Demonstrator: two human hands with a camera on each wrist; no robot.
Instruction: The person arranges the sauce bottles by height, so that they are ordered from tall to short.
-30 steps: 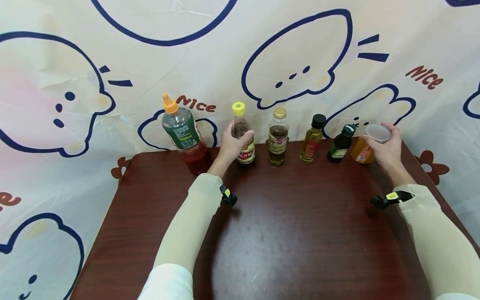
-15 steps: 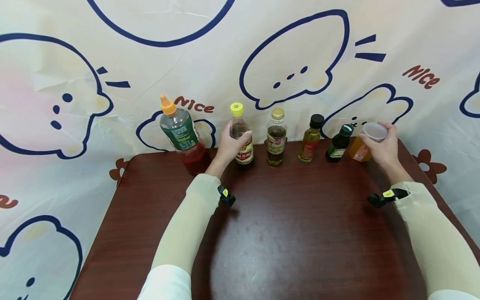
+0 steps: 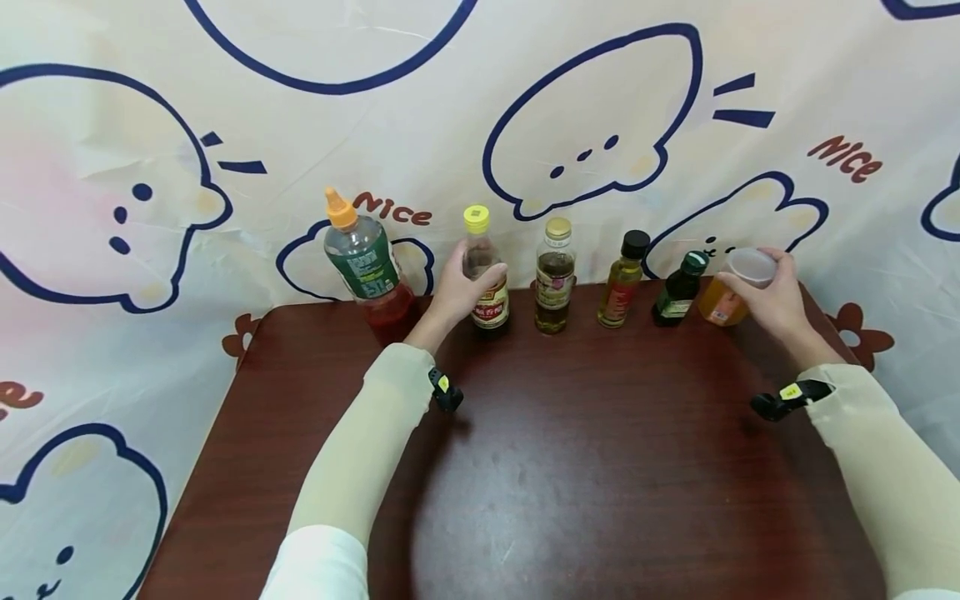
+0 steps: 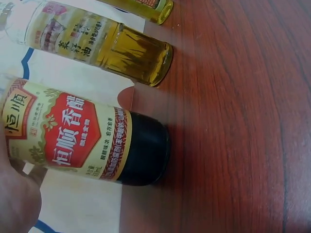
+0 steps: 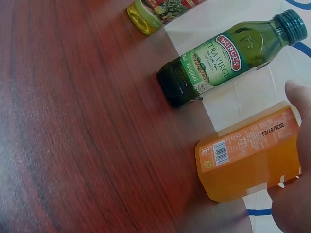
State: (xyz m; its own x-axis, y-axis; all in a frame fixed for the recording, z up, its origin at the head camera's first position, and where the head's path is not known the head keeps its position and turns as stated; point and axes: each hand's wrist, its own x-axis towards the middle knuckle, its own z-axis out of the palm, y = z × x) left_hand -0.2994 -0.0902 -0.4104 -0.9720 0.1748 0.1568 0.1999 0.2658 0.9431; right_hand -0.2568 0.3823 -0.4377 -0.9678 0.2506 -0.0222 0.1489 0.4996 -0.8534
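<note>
My left hand [image 3: 456, 290] is wrapped around the upper part of a vinegar bottle [image 3: 492, 310] with a yellow cap, which stands upright at the table's back edge. Its cream and red label and dark base fill much of the left wrist view. At the far right end of the row, my right hand [image 3: 778, 302] grips an orange jar [image 5: 243, 158] with a whitish lid. Thumb and fingers sit on opposite sides of it near the top. A green olive oil bottle [image 5: 218, 60] stands just left of that jar.
Left of the vinegar bottle stands a squeeze bottle [image 3: 367, 265] of red sauce with an orange nozzle. Between my hands are a gold-capped oil bottle [image 3: 554, 287] and a small black-capped oil bottle [image 3: 619, 287]. A patterned cloth [image 3: 420, 150] hangs behind the brown table [image 3: 585, 467].
Both hands keep their hold and the bottles stay in place. The forearms have shifted slightly outward, and the head view sways a little.
</note>
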